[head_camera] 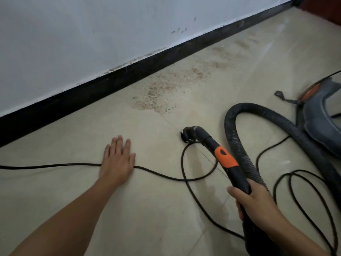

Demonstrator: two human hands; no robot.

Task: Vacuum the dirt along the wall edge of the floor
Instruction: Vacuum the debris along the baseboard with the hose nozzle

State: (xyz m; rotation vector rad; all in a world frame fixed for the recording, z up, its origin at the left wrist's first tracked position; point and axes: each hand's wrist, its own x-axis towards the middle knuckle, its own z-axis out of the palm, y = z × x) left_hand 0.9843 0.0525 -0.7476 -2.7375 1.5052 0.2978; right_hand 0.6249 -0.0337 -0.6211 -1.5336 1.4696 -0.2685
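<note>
1. My right hand (258, 198) grips the rigid, likely light vacuum wand (226, 160) by its handle, nozzle (188, 133) short of the dirt (166, 89) along the skirting (110, 84).
2. My left hand (118, 161) lies flat, fingers (120, 143) straight, across the cord (55, 165).

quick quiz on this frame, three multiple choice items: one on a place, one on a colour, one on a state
1. Where does the dirt lie?
A. on the floor beside the black skirting
B. on a rug
C. on a table

2. What colour is the patch on the vacuum handle?
A. green
B. orange
C. white

3. How is the left hand?
A. gripping a cloth
B. clenched in a fist
C. flat on the floor, fingers straight

Answers:
1 A: the reddish specks spread along the foot of the skirting.
2 B: a bright orange patch sits on the black handle.
3 C: the palm is down and the fingers are extended, holding nothing.
</note>
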